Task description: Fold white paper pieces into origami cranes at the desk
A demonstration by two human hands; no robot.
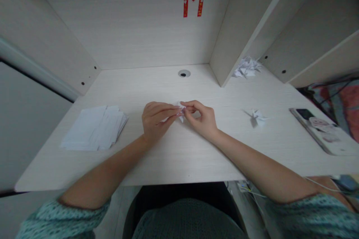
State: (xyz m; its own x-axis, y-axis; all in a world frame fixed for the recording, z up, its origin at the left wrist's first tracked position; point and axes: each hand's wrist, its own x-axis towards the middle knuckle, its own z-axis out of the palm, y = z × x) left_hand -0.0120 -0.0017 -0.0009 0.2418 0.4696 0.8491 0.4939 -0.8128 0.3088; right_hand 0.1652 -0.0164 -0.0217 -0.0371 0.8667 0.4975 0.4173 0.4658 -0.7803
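Observation:
Near the middle of the desk, a small folded white paper (181,118) is pinched between both hands. My left hand (158,119) holds it from the left, its fingers closed and pointing right. From the right, my right hand (202,118) grips it between thumb and fingers. The fingertips meet at the paper and hide most of its shape. A folded white paper crane (258,117) rests on the desk to the right of my right hand. Left of my left hand lies a stack of white paper sheets (94,129), slightly fanned.
A pile of folded white papers (247,67) lies at the back right beside an upright divider (238,33). A phone (322,130) or similar flat device is at the right. The desk (174,164) has a round cable hole (184,73) near its back panel.

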